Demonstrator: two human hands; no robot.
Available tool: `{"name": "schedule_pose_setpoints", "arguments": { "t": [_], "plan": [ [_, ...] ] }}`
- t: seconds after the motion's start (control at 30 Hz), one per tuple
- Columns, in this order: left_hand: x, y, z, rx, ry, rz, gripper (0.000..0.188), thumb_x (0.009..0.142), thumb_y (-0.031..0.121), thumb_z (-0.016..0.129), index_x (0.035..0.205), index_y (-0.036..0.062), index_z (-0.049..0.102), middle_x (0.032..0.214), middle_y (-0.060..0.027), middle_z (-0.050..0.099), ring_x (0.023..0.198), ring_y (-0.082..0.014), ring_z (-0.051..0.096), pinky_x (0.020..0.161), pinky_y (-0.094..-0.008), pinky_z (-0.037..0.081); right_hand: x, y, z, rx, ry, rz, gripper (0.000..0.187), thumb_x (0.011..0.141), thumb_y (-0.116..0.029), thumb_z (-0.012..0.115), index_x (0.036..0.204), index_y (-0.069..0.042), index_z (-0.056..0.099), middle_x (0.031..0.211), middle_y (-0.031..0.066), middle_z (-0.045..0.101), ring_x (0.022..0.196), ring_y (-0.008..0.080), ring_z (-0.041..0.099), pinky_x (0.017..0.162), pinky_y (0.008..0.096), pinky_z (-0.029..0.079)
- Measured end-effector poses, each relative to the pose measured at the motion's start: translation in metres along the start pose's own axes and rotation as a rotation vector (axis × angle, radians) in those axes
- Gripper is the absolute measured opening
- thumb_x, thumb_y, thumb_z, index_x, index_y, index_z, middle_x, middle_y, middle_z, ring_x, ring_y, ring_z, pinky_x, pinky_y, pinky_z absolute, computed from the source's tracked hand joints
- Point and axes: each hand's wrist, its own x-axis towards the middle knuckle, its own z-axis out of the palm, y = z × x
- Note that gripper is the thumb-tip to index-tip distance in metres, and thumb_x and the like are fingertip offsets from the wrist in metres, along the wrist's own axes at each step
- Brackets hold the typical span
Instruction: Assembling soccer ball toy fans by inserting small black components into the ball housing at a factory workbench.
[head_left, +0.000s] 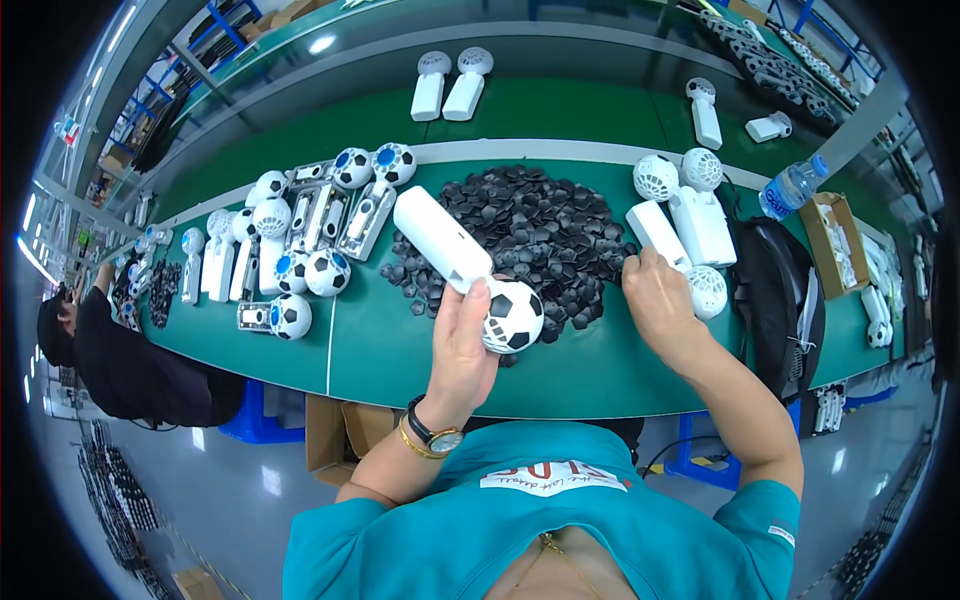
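My left hand (463,345) is wrapped round a white handheld device (440,238) whose round head is patterned like a soccer ball (514,316), with black pentagons on white. The device is tilted, its body pointing up and left over the pile. A broad heap of small black pentagon pieces (530,225) lies on the green table in front of me. At the heap's right edge is my right hand (660,300), fingers pinched together; what they hold, if anything, is hidden. Beside it lie several white devices (703,225) with plain perforated ball heads.
Several ball-headed devices (322,215), some with bare inner parts, crowd the table's left. Along the right stand a black bag (780,300), a water bottle (793,188) and a cardboard box (838,245). More white devices (428,95) lie at the back. A co-worker (130,345) sits far left.
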Motion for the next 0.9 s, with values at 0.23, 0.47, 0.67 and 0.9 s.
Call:
{"name": "schedule_pose_setpoints", "arguments": {
  "t": [0.23,0.47,0.67,0.9],
  "plan": [
    [0.006,0.001,0.004,0.011,-0.002,-0.007,0.036,0.101,0.027,0.044,0.128,0.0031,0.044,0.110,-0.0088,0.060,0.097,-0.0180,0.062,0.083,-0.0348,0.052,0.002,0.001,-0.003,-0.057,-0.036,-0.060,0.009,0.072,-0.001,0.061,0.081,0.002,0.060,0.084,0.0151,0.060,0.081,0.0262,0.065,0.064,0.0337,0.056],
    [0.004,0.005,0.002,-0.033,-0.013,-0.033,0.032,0.101,0.022,0.045,0.126,0.0030,0.043,0.109,-0.0074,0.059,0.096,-0.0153,0.062,0.080,-0.0312,0.054,-0.002,0.003,-0.006,-0.113,-0.054,-0.138,0.011,0.071,-0.001,0.061,0.082,0.003,0.060,0.084,0.0164,0.061,0.080,0.0266,0.065,0.065,0.0345,0.056],
    [0.009,0.011,0.000,0.034,-0.010,0.010,0.029,0.101,0.020,0.046,0.124,0.0026,0.043,0.107,-0.0079,0.059,0.093,-0.0146,0.062,0.079,-0.0308,0.053,0.033,0.007,-0.052,0.261,-0.024,-0.136,0.015,0.082,-0.008,0.063,0.093,0.001,0.061,0.088,0.0166,0.061,0.082,0.0341,0.064,0.071,0.0407,0.054],
    [0.018,0.024,-0.008,0.169,-0.039,0.125,0.032,0.098,0.018,0.049,0.124,0.0012,0.041,0.107,-0.0088,0.057,0.093,-0.0151,0.060,0.079,-0.0300,0.052,0.219,-0.021,-0.040,0.637,-0.048,0.213,0.068,0.082,-0.051,0.065,0.131,-0.008,0.048,0.133,0.0252,0.043,0.114,0.0411,0.053,0.092,0.0470,0.046]
  ]
}}
